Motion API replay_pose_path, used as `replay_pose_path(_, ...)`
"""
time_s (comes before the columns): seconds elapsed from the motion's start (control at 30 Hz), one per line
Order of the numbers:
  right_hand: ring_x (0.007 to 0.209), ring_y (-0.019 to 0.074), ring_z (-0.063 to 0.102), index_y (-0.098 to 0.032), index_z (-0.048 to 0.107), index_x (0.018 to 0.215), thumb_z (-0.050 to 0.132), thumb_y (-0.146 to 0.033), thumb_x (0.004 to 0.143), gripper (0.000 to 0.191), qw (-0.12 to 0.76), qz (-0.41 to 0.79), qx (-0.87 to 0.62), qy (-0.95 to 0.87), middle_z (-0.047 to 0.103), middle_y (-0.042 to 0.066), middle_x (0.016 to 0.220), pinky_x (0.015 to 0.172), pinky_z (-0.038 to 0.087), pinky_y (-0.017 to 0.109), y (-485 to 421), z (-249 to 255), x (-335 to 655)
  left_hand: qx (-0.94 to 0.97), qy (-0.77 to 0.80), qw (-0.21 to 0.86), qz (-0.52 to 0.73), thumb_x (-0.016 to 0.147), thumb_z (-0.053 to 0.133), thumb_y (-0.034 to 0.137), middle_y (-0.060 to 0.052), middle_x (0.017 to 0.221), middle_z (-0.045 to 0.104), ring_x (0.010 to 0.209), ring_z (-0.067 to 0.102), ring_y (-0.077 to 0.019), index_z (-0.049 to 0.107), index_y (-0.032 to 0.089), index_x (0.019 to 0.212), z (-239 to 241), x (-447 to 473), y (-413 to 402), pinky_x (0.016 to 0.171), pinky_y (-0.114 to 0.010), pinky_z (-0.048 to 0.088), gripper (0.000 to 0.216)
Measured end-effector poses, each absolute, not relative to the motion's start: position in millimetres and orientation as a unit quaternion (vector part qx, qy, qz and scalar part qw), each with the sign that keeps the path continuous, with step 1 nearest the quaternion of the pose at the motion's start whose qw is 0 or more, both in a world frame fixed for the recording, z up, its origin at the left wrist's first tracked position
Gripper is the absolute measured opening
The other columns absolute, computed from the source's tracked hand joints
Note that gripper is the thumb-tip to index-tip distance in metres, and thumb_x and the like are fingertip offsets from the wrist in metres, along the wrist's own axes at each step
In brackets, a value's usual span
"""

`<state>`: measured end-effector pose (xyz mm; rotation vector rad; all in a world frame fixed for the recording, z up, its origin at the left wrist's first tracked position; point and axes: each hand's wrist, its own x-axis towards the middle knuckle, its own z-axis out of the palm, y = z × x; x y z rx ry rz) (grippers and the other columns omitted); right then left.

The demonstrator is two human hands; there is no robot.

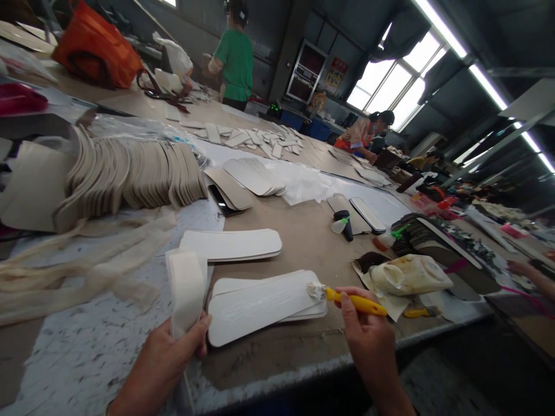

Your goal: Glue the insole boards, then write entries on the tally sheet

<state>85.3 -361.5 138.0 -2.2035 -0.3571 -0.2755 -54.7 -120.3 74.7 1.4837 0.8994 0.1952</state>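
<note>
My right hand is closed around the yellow handle of a brush. Its bristles, coated in white paste, touch the right end of a long white panel with rounded corners. Wet streaks run along this panel, which lies at a slant on similar panels. My left hand pinches a folded bundle of whitish strips, its thumb tip against the panel's left end. Just behind lies another small stack of white panels. The strips' lower part is partly hidden by my left hand.
A long row of stacked beige panels stands at the left, with loose pale strips before it. On the right are a stained whitish container, a second yellow-handled tool and dark stacked pieces. Other people work farther back.
</note>
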Motion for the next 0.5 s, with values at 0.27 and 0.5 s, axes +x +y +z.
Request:
replay_pose_path(0.27, 0.100, 0.0243, 0.056, -0.022, 0.059, 0.085, 0.050, -0.049, 0.090, 0.029, 0.512, -0.105, -0.831, -0.191, 0.060, 0.006, 0.095, 0.090, 0.041, 0.037, -329, 167, 69, 0.540, 0.447, 0.698, 0.147, 0.058, 0.070, 0.060, 0.008, 0.046, 0.041, 0.043, 0.036, -0.0105, 0.059, 0.017, 0.083, 97, -57, -124, 0.044, -0.023, 0.030, 0.051)
replay_pose_path(0.5, 0.047, 0.0092, 0.036, -0.019, 0.056, 0.085, 0.052, -0.061, 0.086, 0.042, 0.581, 0.259, -0.735, -0.235, 0.038, -0.007, 0.054, 0.044, 0.030, 0.023, -269, 165, 59, 0.465, 0.353, 0.791, 0.184, 0.070, 0.065, 0.058, 0.001, 0.052, 0.054, 0.051, 0.050, -0.0112, 0.062, 0.015, 0.077, 118, -72, -129, 0.052, -0.022, 0.041, 0.043)
